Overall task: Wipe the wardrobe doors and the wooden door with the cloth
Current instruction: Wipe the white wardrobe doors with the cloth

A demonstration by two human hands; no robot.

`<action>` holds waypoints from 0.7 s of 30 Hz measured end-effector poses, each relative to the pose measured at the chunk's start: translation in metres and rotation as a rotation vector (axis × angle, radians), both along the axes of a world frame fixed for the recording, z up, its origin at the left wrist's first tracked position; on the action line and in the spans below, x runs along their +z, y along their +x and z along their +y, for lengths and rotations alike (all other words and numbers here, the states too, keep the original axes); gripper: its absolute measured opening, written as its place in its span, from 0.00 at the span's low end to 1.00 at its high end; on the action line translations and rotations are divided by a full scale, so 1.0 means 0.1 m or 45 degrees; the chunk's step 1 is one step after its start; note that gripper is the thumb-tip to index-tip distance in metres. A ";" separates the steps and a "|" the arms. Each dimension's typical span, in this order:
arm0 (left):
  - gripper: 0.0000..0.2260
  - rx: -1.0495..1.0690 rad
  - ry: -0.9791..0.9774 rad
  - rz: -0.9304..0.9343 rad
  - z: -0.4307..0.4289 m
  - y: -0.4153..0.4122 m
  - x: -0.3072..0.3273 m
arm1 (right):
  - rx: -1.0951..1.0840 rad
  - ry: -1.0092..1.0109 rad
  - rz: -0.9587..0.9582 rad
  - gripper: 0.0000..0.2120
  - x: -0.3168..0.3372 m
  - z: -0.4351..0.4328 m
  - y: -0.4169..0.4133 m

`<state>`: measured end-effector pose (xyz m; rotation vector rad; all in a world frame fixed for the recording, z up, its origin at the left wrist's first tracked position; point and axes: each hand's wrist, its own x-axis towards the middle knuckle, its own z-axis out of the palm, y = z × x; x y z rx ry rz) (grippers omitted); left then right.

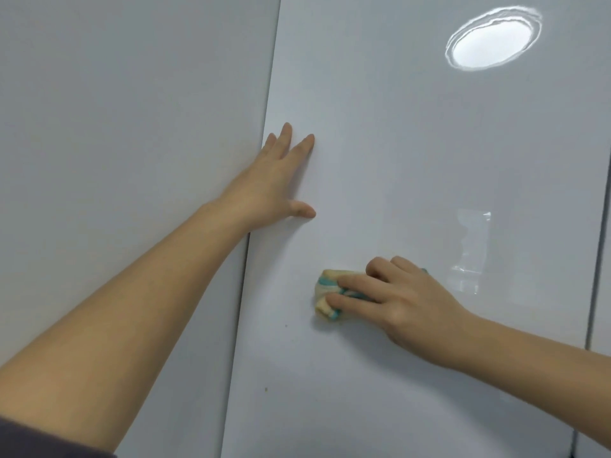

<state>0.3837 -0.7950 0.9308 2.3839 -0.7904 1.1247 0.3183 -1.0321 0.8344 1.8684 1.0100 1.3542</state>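
Two hands [264,186] [403,299], one cloth [325,292], three door panels [396,127].

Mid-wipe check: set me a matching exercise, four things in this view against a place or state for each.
1 left hand
2 right hand
3 cloth
4 light reflection

A bunched, yellow and teal
B flat on the wardrobe door, fingers straight
C upper right of the door
D grips the cloth, lower down

Pairs: 1-B, 2-D, 3-A, 4-C.
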 end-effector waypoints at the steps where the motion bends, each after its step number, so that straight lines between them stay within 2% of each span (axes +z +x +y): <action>1: 0.48 0.001 -0.002 0.002 -0.01 0.00 0.00 | -0.004 -0.003 -0.004 0.25 0.06 -0.03 -0.01; 3: 0.49 0.006 0.000 0.001 -0.01 0.00 -0.01 | -0.013 0.108 -0.053 0.22 0.28 -0.07 0.00; 6: 0.49 0.013 0.001 -0.001 -0.01 -0.01 0.00 | 0.023 0.365 -0.130 0.24 0.39 -0.10 0.01; 8: 0.49 0.009 -0.009 0.007 -0.02 -0.02 -0.01 | 0.049 0.325 -0.088 0.21 0.14 -0.10 -0.02; 10: 0.49 0.007 -0.030 0.012 -0.03 -0.04 -0.03 | 0.038 0.157 -0.029 0.21 -0.13 -0.13 -0.08; 12: 0.49 0.010 -0.048 0.018 -0.05 -0.05 -0.05 | -0.007 0.065 0.017 0.23 -0.12 -0.20 -0.14; 16: 0.50 0.018 -0.096 0.029 -0.12 -0.04 -0.10 | -0.016 0.281 -0.074 0.24 0.30 -0.36 -0.16; 18: 0.50 0.014 -0.128 0.033 -0.15 -0.04 -0.13 | 0.009 0.373 -0.101 0.24 0.27 -0.38 -0.20; 21: 0.49 0.005 -0.167 0.033 -0.20 -0.05 -0.22 | -0.007 0.226 -0.016 0.20 -0.15 -0.46 -0.29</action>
